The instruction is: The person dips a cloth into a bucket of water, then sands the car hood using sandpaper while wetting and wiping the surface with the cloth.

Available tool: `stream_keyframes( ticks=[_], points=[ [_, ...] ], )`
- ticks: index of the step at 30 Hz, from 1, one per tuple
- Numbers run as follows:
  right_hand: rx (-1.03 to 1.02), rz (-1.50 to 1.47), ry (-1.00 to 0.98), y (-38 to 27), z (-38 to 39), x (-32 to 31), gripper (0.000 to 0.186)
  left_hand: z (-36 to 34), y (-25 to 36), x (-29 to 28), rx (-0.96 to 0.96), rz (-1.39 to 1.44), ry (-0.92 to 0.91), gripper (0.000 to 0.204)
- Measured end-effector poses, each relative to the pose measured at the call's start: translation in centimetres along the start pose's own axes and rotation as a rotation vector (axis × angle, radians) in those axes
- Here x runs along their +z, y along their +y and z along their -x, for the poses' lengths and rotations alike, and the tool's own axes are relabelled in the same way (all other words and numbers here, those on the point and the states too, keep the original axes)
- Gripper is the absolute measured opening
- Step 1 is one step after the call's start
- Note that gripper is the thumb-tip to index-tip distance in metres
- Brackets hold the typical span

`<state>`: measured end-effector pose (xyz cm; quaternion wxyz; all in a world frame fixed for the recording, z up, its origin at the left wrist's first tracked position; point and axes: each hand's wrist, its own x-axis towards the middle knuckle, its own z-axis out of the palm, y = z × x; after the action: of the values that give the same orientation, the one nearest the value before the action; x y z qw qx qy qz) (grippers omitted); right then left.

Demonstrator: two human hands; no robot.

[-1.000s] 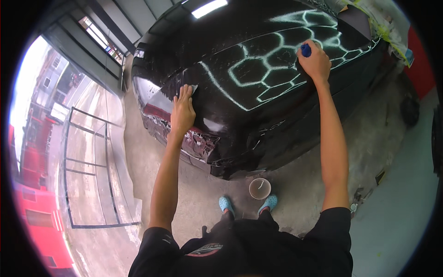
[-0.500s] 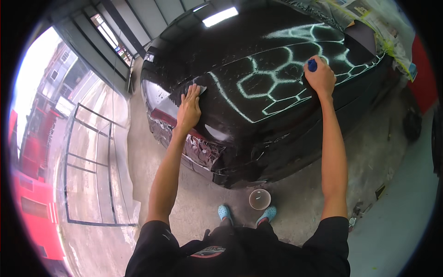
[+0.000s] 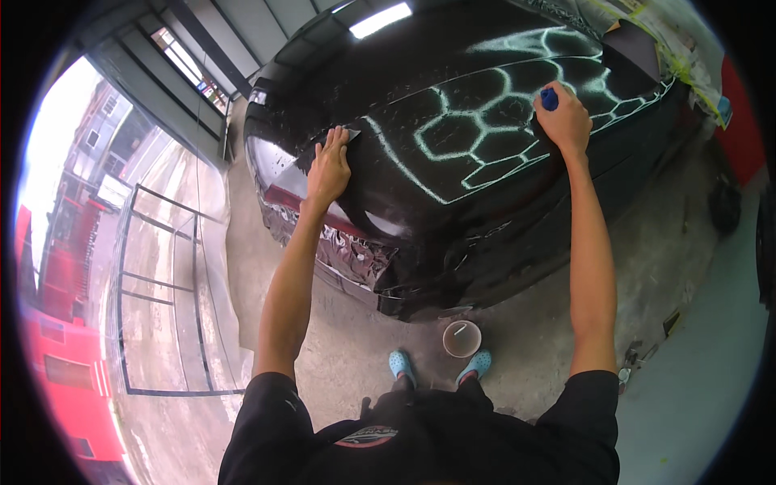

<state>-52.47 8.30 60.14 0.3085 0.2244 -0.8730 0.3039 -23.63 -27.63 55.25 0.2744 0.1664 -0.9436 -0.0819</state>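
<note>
My left hand (image 3: 328,166) lies on the black car panel (image 3: 323,105), fingers fairly straight and pressed down. From beneath its fingertips pokes the corner of a grey sheet (image 3: 353,136) that looks like sandpaper; the rest is hidden under the hand. Farther right, my right hand (image 3: 564,125) is closed round an object with a blue end (image 3: 550,99); the fist covers the rest of it, so its kind is not clear. Pale green-white sprayed outlines (image 3: 482,129) form a honeycomb pattern on the panel, running up to and past the right fist.
On the concrete floor a round tub (image 3: 461,339) stands between my light blue clogs (image 3: 402,365). Crumpled plastic film (image 3: 356,257) covers the car's lower left corner. Masking paper (image 3: 638,24) hangs at the far right. A dark metal frame (image 3: 166,291) is at left.
My left hand has slid a little up the panel, the grey sheet moving with it. The right fist stays at nearly the same spot on the pattern. The view has shifted slightly.
</note>
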Motion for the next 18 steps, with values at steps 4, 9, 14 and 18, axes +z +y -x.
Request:
stream_keyframes(
  ticks=[4,9,14,18],
  points=[
    [-0.002,0.015,0.006,1.3,0.4,-0.1,0.027,4.7,2.5,1.1,0.088,0.124,-0.005,0.043],
    [0.020,0.062,0.005,0.9,0.2,-0.3,0.026,7.2,3.3,0.3,0.054,0.063,-0.079,0.044],
    [-0.021,-0.026,0.038,-0.1,-0.1,-0.2,0.026,3.3,2.0,0.1,0.005,0.063,-0.013,0.045],
    [0.012,0.017,0.028,1.7,0.8,-0.3,0.026,9.8,5.0,0.2,0.129,0.213,-0.068,0.045]
  ],
)
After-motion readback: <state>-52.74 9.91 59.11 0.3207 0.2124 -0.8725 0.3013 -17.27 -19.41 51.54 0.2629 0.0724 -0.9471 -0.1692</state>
